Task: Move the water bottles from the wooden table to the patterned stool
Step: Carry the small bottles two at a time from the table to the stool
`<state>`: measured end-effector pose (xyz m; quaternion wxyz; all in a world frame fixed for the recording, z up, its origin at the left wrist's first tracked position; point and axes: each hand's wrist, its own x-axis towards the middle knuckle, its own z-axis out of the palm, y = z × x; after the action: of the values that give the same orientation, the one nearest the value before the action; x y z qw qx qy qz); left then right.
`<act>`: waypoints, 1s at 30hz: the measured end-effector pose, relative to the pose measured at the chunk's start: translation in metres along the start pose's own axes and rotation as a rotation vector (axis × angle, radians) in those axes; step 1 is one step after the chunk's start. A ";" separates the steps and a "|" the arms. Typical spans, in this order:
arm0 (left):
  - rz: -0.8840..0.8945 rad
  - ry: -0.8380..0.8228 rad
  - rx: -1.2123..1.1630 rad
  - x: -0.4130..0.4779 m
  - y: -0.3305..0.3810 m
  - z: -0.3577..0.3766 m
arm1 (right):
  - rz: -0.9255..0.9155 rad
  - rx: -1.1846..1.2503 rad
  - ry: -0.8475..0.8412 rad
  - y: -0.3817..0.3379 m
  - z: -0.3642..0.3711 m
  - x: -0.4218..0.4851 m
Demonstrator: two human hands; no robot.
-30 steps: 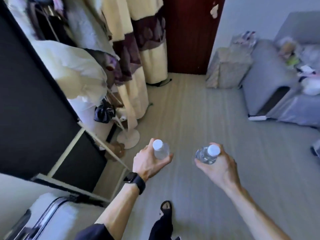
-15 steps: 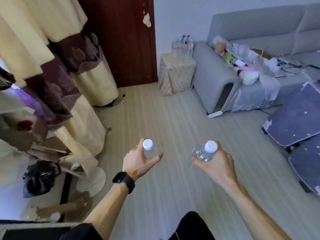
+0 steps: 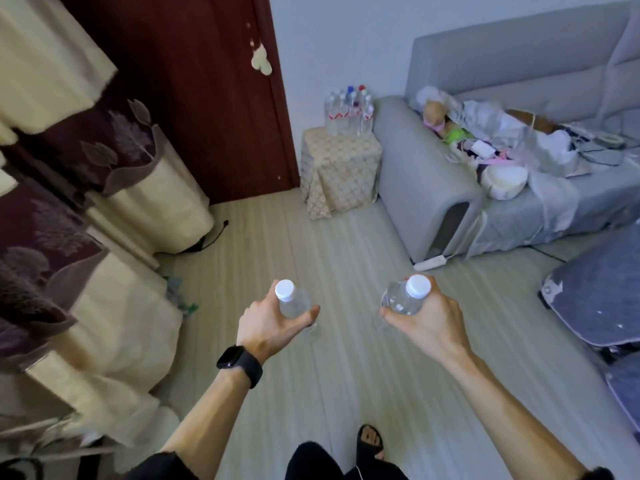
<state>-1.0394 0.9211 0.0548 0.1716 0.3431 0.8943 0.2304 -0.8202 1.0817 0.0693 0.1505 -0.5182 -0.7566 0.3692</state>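
**Fig.** Left hand [image 3: 273, 320], black wristwatch [image 3: 239, 360] behind it, grips a clear plastic water bottle w/ white screw cap [image 3: 292, 301], long axis approx. upright. The cloth-draped cream lattice-patterned stool [image 3: 341, 171], upper centre of frame, lies straight ahead, well apart from both hands. Neither hand is plainly nearer. A cluster of clear bottles [image 3: 348, 110] already stands on top. Right hand [image 3: 424, 317] grips a second smooth clear bottle [image 3: 403, 299], tilted slightly left. Grey fabric sofa [image 3: 433, 174] sits just beside the stool, on its right.
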 end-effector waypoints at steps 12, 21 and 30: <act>-0.022 -0.043 0.101 0.247 0.034 -0.004 | 0.024 -0.021 -0.001 -0.036 0.021 0.241; 0.021 -0.057 0.118 0.450 0.072 -0.029 | 0.045 -0.041 0.013 -0.099 0.020 0.419; -0.027 -0.103 0.048 0.629 0.123 -0.006 | 0.080 0.018 0.015 -0.124 0.017 0.602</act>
<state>-1.4204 1.4353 0.0315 0.2123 0.3463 0.8941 0.1886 -1.1651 1.5899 0.0530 0.1462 -0.5495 -0.7307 0.3779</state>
